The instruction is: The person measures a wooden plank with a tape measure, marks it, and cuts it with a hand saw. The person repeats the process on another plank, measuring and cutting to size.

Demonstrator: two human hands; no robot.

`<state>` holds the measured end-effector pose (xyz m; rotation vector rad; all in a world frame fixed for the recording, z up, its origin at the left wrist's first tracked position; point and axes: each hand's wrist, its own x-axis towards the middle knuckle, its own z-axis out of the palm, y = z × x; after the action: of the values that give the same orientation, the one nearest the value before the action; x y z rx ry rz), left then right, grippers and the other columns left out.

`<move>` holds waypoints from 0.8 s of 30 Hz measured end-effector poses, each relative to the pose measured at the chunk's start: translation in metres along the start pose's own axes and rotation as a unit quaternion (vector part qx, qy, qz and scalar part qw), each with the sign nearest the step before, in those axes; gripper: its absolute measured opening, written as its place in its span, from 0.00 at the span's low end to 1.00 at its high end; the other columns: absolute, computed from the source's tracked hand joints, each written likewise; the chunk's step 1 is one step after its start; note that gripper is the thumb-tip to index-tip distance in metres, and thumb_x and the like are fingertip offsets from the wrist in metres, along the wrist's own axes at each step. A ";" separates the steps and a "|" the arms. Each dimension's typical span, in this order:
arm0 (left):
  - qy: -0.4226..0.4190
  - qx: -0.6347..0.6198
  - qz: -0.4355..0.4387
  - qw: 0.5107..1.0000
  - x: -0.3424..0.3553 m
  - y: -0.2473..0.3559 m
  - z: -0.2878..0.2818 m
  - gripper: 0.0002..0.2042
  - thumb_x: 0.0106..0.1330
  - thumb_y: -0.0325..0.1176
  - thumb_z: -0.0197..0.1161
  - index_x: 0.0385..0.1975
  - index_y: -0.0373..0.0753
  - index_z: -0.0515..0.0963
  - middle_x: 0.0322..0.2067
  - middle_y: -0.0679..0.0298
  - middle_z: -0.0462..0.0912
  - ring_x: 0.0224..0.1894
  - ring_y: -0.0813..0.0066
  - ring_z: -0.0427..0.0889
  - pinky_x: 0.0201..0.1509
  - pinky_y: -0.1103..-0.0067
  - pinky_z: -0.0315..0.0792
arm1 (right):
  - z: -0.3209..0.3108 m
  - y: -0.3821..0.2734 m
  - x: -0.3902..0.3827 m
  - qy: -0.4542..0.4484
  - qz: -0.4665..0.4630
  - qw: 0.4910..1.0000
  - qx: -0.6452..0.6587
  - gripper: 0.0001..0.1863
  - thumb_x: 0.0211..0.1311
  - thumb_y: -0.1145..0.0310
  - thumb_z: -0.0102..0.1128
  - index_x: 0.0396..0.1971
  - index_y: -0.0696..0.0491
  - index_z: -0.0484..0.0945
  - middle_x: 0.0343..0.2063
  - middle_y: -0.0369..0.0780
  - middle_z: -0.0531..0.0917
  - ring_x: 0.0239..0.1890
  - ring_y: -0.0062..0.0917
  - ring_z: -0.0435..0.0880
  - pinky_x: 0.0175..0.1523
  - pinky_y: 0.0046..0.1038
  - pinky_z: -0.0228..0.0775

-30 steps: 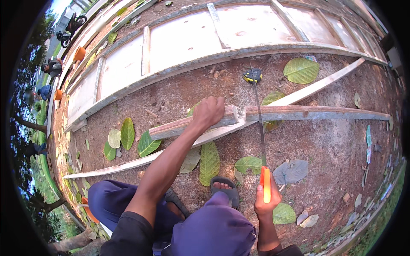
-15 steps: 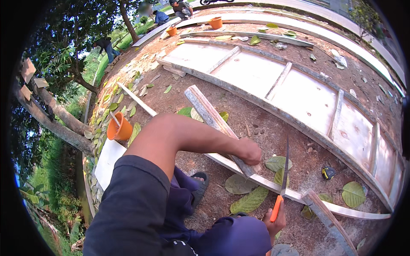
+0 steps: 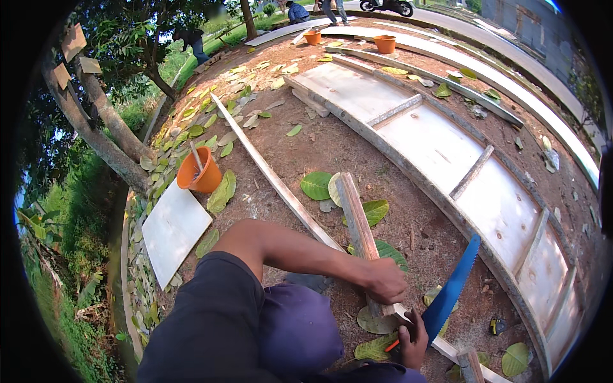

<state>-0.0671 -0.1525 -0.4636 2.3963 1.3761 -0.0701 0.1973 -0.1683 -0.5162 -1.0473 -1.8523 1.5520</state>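
My left hand reaches across from the left, fingers closed on a short wooden batten. This batten lies crosswise over a long thin wooden strip on the ground. My right hand, just below it, is closed around the handle of a handsaw. Its blue blade points up and away to the right, flat side showing; only a bit of the orange handle shows. The blade crosses above the long strip. Close to my right hand, the end of another wooden piece rests by the strip.
A long wooden frame with pale panels stretches along the right. A tape measure lies near it. To the left are an orange bucket and a white board. Large leaves litter the soil. Several people are far off.
The handsaw has turned from edge-on to showing its blade's flat side. My right hand has come up closer to my left hand, which stays at the short batten. The view has shifted.
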 end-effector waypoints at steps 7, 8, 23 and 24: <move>0.179 -0.142 0.045 0.973 -0.002 -0.036 0.015 0.18 0.66 0.42 0.54 0.19 0.38 0.83 0.19 0.49 0.83 0.23 0.45 0.84 0.29 0.55 0.77 | 0.021 -0.071 0.076 -0.194 0.222 0.950 0.103 0.22 0.69 0.63 0.66 0.56 0.63 0.78 0.45 0.43 0.86 0.43 0.25 0.87 0.45 0.30 0.85; 0.189 -0.142 0.058 0.970 -0.004 -0.047 0.011 0.19 0.67 0.42 0.54 0.19 0.38 0.83 0.19 0.49 0.83 0.22 0.45 0.83 0.28 0.55 0.77 | 0.024 -0.079 0.087 -0.208 0.252 0.941 0.087 0.22 0.68 0.65 0.68 0.56 0.63 0.79 0.45 0.42 0.86 0.44 0.25 0.87 0.46 0.29 0.84; 0.599 -0.320 -0.294 0.672 -0.147 -0.192 0.001 0.22 0.70 0.45 0.67 0.51 0.29 0.78 0.46 0.49 0.83 0.47 0.54 0.84 0.54 0.65 0.77 | 0.175 -0.128 0.201 -0.245 0.344 0.874 0.238 0.23 0.76 0.60 0.59 0.62 0.59 0.73 0.54 0.40 0.83 0.53 0.24 0.83 0.59 0.31 0.76; 0.562 -0.403 -0.319 0.648 -0.161 -0.188 0.015 0.24 0.70 0.45 0.68 0.53 0.28 0.77 0.48 0.49 0.83 0.48 0.56 0.84 0.53 0.66 0.78 | 0.189 -0.124 0.200 -0.248 0.341 0.879 0.221 0.23 0.76 0.60 0.59 0.63 0.59 0.72 0.54 0.40 0.83 0.53 0.24 0.83 0.59 0.30 0.76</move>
<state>-0.3065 -0.2052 -0.4964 0.9448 1.9875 1.6919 -0.0949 -0.1229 -0.4573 -1.2183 -1.3168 2.7184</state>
